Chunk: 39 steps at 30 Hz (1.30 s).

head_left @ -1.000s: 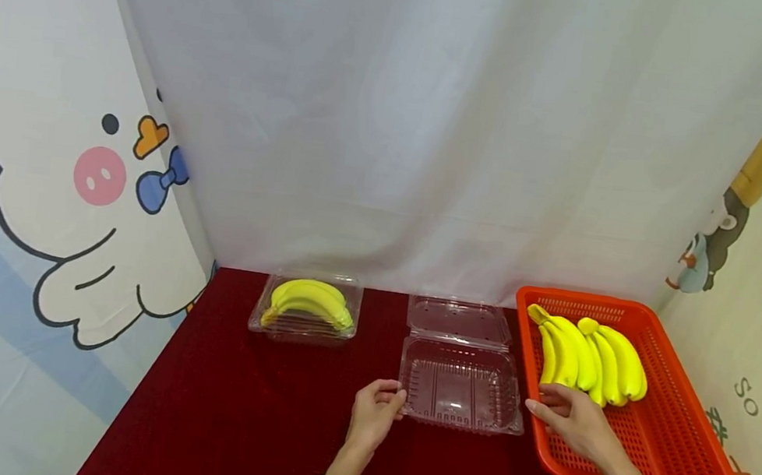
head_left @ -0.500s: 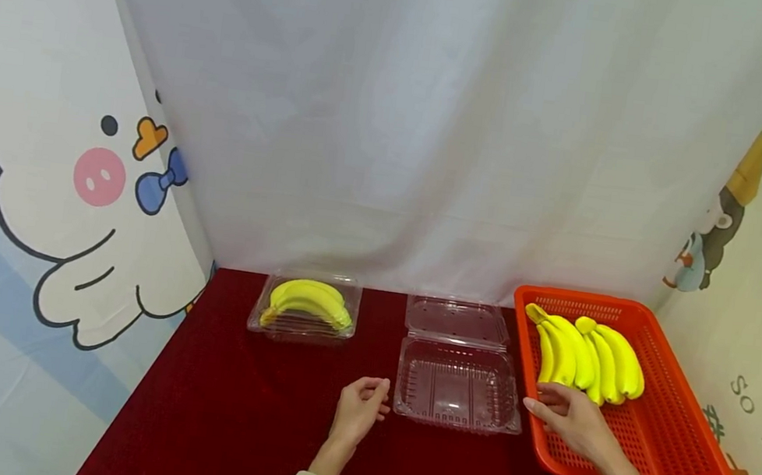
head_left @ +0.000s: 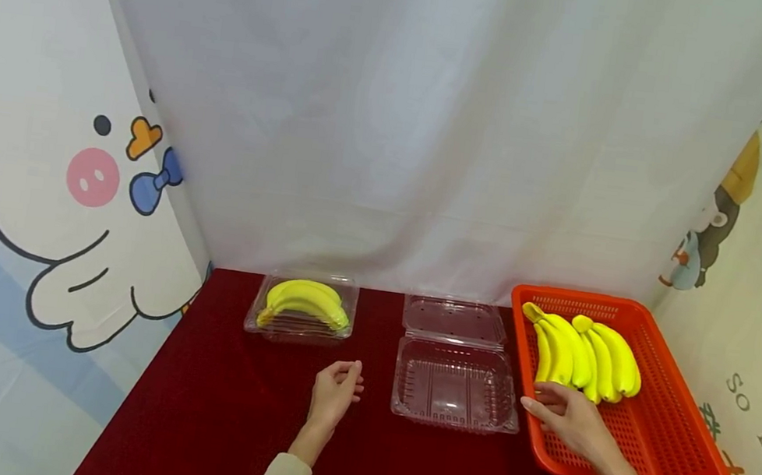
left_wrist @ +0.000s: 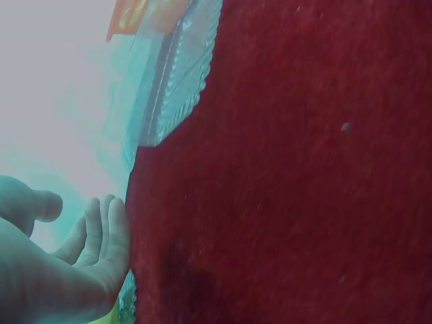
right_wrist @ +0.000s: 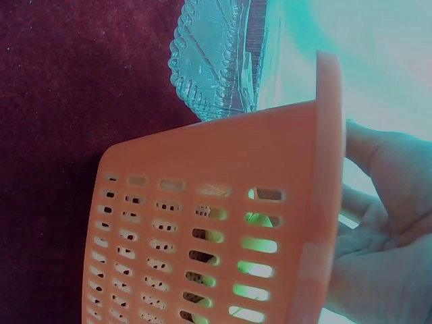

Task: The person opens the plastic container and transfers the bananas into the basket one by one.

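Observation:
My left hand (head_left: 333,398) hovers over the red cloth, left of the clear clamshell container (head_left: 456,387), with nothing in its loosely bent fingers. The container lies with its lid (head_left: 456,320) folded back. In the left wrist view, the fingers (left_wrist: 111,236) are slightly curved, the thumb apart from them. My right hand (head_left: 568,419) is over the left rim of the orange-red plastic basket (head_left: 692,414), its fingertips beside the bananas (head_left: 568,353). In the right wrist view, the basket wall (right_wrist: 202,229) partly hides these fingers. Two banana bunches lie in the basket.
A closed clear clamshell (head_left: 254,325) with a banana bunch (head_left: 303,299) inside stands at the back left. Behind the table hangs a white curtain (head_left: 379,128), and printed cloths flank both sides. The dark red tablecloth (head_left: 206,406) covers the table.
My left hand has left the edge of the open clamshell and moved left across the cloth. My right hand stays at the basket. The view has shifted slightly.

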Available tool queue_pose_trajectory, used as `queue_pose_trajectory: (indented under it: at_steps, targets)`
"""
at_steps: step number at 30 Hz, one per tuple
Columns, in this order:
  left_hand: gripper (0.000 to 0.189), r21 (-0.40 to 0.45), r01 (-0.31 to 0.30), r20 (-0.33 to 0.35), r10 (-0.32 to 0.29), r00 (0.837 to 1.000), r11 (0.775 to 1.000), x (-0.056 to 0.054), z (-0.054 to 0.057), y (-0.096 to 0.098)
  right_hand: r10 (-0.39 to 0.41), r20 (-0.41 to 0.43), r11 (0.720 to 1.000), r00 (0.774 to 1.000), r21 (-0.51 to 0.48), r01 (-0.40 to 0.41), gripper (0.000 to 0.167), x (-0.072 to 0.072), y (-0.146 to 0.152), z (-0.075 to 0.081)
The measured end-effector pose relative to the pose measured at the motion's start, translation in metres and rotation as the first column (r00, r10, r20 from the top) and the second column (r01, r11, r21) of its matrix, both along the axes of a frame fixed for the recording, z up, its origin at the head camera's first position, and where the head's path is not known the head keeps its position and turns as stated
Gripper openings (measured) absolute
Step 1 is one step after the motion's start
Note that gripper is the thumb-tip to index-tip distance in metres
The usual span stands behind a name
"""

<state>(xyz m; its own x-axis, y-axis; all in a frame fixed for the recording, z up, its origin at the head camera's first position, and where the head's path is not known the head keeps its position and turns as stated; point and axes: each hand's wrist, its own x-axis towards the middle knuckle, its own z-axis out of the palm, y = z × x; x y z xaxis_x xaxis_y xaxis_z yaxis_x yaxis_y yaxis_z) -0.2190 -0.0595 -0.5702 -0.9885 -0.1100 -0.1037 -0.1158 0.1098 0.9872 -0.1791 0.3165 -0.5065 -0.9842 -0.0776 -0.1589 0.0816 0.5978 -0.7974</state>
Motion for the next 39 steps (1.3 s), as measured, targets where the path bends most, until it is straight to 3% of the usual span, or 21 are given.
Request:
queue_pose_trajectory:
  at_steps: [18, 28, 39]
  targets:
    - [0.036, -0.037, -0.114, 0.02, 0.115, 0.993, 0.993, -0.024, 0.002, -0.05, -0.023, 0.011, 1.0, 1.0, -0.015, 0.024, 0.062, 0.002, -0.001, -0.002]
    - [0.039, -0.03, -0.158, 0.023, 0.158, 0.987, 0.987, -0.036, -0.002, -0.063, -0.026, 0.006, 1.0, 1.0, -0.013, 0.026, 0.063, 0.002, -0.001, -0.001]
    - [0.045, 0.02, -0.245, 0.052, 0.244, 0.968, 0.969, -0.05, -0.004, -0.076, -0.028, -0.001, 1.0, 1.0, -0.007, 0.028, 0.064, 0.001, 0.0, -0.003]
